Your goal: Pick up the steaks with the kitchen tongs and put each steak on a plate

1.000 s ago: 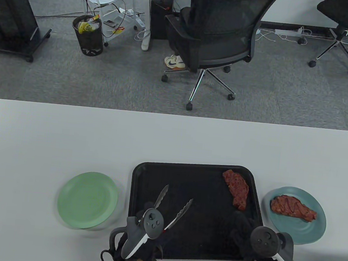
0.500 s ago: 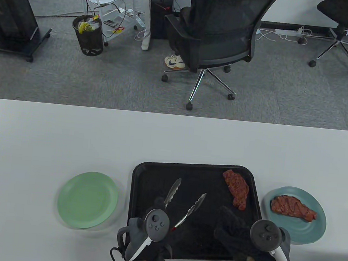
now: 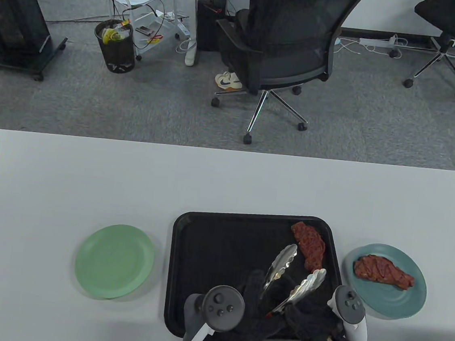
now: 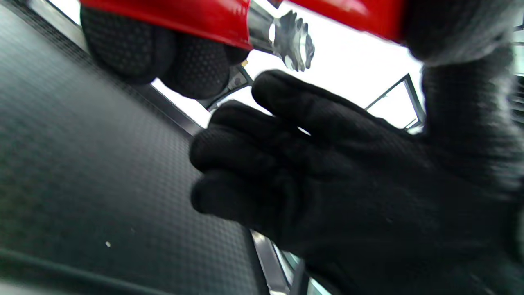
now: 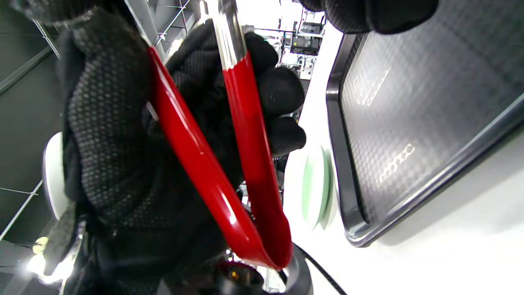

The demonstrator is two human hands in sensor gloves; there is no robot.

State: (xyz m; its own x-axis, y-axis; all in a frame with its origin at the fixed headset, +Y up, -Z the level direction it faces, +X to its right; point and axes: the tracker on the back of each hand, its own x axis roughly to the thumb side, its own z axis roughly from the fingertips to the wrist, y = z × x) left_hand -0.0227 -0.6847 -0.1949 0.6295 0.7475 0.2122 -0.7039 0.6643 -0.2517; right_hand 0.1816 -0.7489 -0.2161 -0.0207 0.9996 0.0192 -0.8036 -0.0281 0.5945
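R hand (image 3: 309,317) grips the tongs (image 3: 295,279) by their red handles, fingers (image 5: 282,96) curled round them; tong tips spread apart, pointing at the steak (image 3: 308,248) left in the tray's (image 3: 204,233) far-right corner. L hand (image 3: 254,303) sits just beside the handles, fingers relaxed, holding nothing. Other steak (image 3: 383,272) already on blue plate (image 3: 408,303); green plate (image 3: 114,262) bare, left of tray on the surface. Step: approach for 2nd pick. Next, prob.: straddle steak w/ tips, squeeze, lift, carry across to green plate.
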